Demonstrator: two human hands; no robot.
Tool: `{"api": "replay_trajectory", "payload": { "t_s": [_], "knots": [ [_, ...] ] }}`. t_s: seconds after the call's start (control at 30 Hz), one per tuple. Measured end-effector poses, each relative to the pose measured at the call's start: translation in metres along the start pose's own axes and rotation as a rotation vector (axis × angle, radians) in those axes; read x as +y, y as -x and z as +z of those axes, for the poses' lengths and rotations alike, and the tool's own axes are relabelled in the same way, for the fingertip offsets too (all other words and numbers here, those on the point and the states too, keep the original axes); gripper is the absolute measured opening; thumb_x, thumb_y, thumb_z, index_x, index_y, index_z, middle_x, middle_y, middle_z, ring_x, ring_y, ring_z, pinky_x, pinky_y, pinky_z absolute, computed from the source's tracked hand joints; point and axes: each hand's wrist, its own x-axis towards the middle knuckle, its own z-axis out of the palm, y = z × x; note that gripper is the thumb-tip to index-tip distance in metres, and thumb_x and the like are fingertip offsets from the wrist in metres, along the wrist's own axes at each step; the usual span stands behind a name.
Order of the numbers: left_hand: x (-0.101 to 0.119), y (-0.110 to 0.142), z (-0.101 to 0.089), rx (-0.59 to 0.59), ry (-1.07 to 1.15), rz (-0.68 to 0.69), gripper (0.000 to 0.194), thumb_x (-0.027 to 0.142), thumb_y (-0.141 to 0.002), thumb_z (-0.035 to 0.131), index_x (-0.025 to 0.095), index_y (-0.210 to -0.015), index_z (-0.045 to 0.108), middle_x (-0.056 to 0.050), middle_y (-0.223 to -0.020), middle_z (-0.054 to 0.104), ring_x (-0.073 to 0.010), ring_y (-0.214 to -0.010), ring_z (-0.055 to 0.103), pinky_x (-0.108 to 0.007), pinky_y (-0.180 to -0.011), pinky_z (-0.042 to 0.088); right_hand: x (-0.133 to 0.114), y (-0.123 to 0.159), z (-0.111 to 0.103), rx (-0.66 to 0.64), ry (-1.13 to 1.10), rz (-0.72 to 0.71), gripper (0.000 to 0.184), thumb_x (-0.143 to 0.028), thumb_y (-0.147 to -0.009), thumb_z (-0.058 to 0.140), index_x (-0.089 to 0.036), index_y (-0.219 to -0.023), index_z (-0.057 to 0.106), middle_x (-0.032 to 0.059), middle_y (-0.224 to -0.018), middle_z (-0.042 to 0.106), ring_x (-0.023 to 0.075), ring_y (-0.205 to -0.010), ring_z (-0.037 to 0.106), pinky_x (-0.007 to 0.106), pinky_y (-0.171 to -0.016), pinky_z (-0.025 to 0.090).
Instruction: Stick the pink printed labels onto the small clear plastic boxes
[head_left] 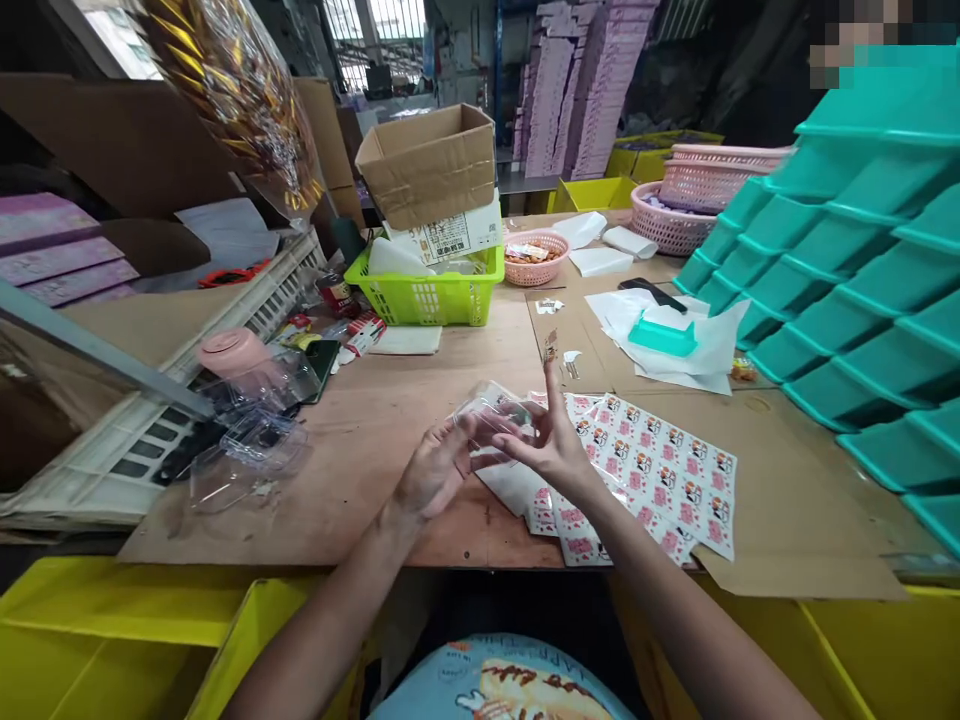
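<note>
A small clear plastic box [491,408] is held over the table, above the edge of the sticker sheets. My left hand [439,465] grips its left side between thumb and fingers. On the box's right side, the thumb and lower fingers of my right hand [559,450] close on it. My right index finger points up, with a small printed sticker [551,346] at its tip. Beneath and to the right of my right hand, several sheets of pink and black printed stickers [660,465] lie overlapping.
Clear plastic pieces [247,455] and a pink lidded container [236,355] lie left. A green basket [424,298] carrying a cardboard box [427,165] stands behind, beside a pink basket [536,270]. Teal trays [862,290] are stacked right, near white paper [720,335] and a black-handled tool [652,292].
</note>
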Motion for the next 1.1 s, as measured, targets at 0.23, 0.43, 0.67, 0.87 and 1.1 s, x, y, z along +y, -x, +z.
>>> {"api": "replay_trajectory", "payload": {
  "t_s": [0.23, 0.43, 0.67, 0.87, 1.1],
  "knots": [
    [-0.018, 0.005, 0.010, 0.057, 0.032, 0.009, 0.023, 0.024, -0.087, 0.065, 0.012, -0.107, 0.069, -0.014, -0.113, 0.072, -0.0297, -0.109, 0.067, -0.048, -0.099, 0.049, -0.040, 0.052, -0.030, 0.026, -0.105, 0.027, 0.077, -0.049, -0.091, 0.058, -0.033, -0.155, 0.017, 0.0038, -0.092, 0.061, 0.0185, -0.079, 0.058, 0.040, -0.080, 0.053],
    [-0.033, 0.008, 0.013, 0.110, 0.031, 0.026, 0.021, 0.009, -0.078, 0.071, 0.014, -0.098, 0.073, -0.007, -0.104, 0.075, -0.0247, -0.103, 0.069, -0.045, -0.098, 0.052, -0.039, 0.099, -0.019, -0.303, -0.761, 0.361, 0.076, -0.066, -0.089, 0.051, -0.033, -0.152, 0.023, -0.0015, -0.073, 0.059, 0.0086, -0.045, 0.044, 0.039, -0.057, 0.057],
    [-0.042, 0.008, 0.015, 0.136, 0.003, 0.003, 0.019, 0.011, -0.077, 0.073, 0.014, -0.095, 0.073, -0.007, -0.100, 0.075, -0.0198, -0.097, 0.070, -0.041, -0.095, 0.054, -0.025, 0.104, -0.013, -0.246, -0.938, 0.386, 0.065, -0.064, -0.095, 0.039, -0.031, -0.150, 0.029, -0.0010, -0.071, 0.058, 0.0075, -0.045, 0.040, 0.035, -0.051, 0.057],
    [-0.043, 0.008, 0.015, 0.126, -0.011, 0.006, 0.022, 0.012, -0.079, 0.071, 0.015, -0.100, 0.073, -0.007, -0.105, 0.075, -0.0196, -0.099, 0.069, -0.040, -0.097, 0.054, -0.020, 0.103, -0.011, -0.230, -0.950, 0.412, 0.064, -0.063, -0.096, 0.036, -0.029, -0.150, 0.029, -0.0010, -0.069, 0.058, 0.0070, -0.044, 0.038, 0.035, -0.050, 0.057],
    [-0.042, 0.008, 0.014, 0.113, -0.003, -0.001, 0.023, 0.012, -0.079, 0.070, 0.016, -0.101, 0.074, -0.007, -0.108, 0.074, -0.0218, -0.104, 0.068, -0.043, -0.100, 0.052, -0.018, 0.103, -0.010, -0.207, -0.936, 0.422, 0.063, -0.062, -0.096, 0.040, -0.030, -0.150, 0.030, -0.0023, -0.067, 0.056, 0.0068, -0.043, 0.036, 0.034, -0.049, 0.057]
  ]
}}
